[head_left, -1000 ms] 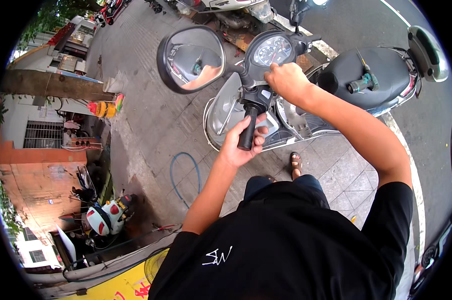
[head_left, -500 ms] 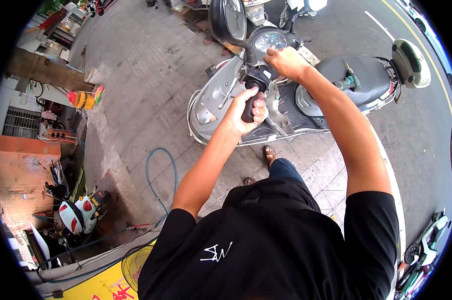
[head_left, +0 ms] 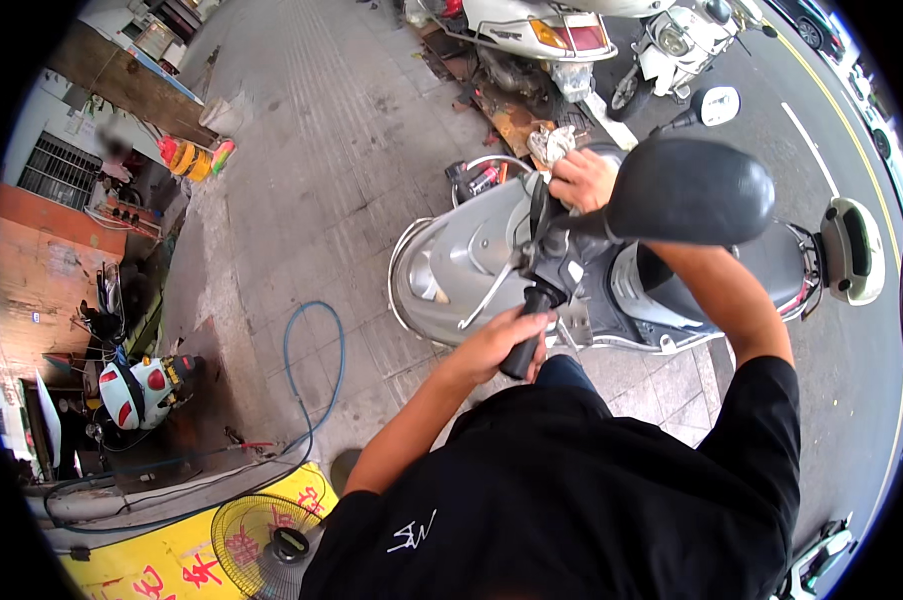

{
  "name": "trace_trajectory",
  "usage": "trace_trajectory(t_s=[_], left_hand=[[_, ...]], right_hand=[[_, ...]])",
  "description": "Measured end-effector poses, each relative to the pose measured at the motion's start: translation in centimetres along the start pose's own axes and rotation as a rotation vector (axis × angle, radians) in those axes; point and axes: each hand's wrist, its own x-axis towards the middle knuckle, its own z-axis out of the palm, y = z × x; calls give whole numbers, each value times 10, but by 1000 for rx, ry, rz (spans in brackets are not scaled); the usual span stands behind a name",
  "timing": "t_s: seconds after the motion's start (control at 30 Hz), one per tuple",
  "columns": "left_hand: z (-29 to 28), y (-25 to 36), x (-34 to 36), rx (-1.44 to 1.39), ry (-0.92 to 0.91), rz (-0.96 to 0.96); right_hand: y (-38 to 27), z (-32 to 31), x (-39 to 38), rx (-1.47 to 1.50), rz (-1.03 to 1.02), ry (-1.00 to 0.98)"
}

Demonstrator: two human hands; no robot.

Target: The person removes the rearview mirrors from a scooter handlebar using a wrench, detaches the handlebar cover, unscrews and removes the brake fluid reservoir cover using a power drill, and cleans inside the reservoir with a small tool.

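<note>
Below me stands a grey scooter (head_left: 462, 255) with a black seat (head_left: 777, 265). My left hand (head_left: 497, 345) is wrapped round the black handlebar grip (head_left: 522, 355) on the near side. The brake lever (head_left: 489, 300) lies just ahead of those fingers. At the far side of the handlebar, my right hand (head_left: 584, 180) has its fingers curled down beside the dash. What they hold, if anything, is hidden. A large black mirror (head_left: 690, 192) covers the right wrist and part of the seat. A crumpled pale thing (head_left: 552, 145) shows just beyond the right hand.
Another white scooter (head_left: 517, 30) is parked ahead, and a white one (head_left: 677, 50) stands by the road. A blue hose (head_left: 342, 360) loops on the paving at left. A fan (head_left: 262, 550) stands beside a yellow sign (head_left: 162, 575). A tail box (head_left: 852, 250) sits behind the seat.
The handlebar has turned, bringing the mirror toward me and over the right wrist. My left hand has moved nearer with the grip. The drill seen earlier on the seat no longer shows.
</note>
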Motion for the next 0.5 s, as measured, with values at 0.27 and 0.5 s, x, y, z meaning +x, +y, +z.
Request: trace_trajectory(t_s=[0.27, 0.5], left_hand=[[8, 12, -2, 85, 67, -74], [3, 6, 1, 186, 82, -30]], right_hand=[[-18, -29, -17, 98, 132, 71], [-29, -37, -31, 110, 195, -15]])
